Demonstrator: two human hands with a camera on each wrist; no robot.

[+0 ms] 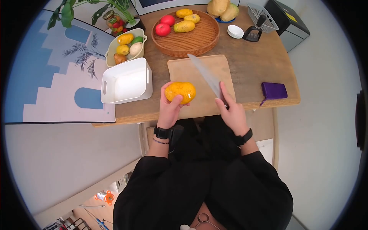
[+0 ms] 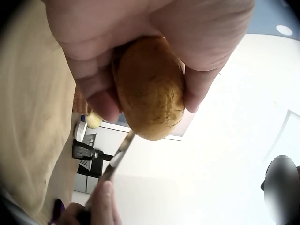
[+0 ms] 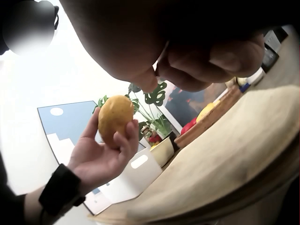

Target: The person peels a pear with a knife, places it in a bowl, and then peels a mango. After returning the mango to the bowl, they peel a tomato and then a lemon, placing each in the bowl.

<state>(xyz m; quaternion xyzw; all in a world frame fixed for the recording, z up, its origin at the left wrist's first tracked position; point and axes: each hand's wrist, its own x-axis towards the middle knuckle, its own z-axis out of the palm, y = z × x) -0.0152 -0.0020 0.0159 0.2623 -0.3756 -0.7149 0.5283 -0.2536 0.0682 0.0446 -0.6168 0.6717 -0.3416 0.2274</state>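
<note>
A yellow, oval fruit [image 1: 181, 92] with rough skin is gripped in the left hand [image 1: 171, 105], raised above the board's left part. The left wrist view shows the fruit [image 2: 151, 89] between thumb and fingers. The right hand [image 1: 232, 113] holds a knife [image 1: 207, 76] by its handle, index finger stretched along it, blade pointing up and left over the tan board [image 1: 218, 63]. Blade and fruit stand apart in the head view. In the right wrist view the right hand [image 3: 187, 61] is dark and the knife is hidden.
A white bin [image 1: 128, 86] stands left of the board, a bowl of produce [image 1: 108, 57] behind it. Beyond the board lies a wicker tray [image 1: 184, 44] with red and yellow fruit. A purple pouch [image 1: 274, 91], white dish [image 1: 235, 32] and black-handled tool [image 1: 253, 34] are at right.
</note>
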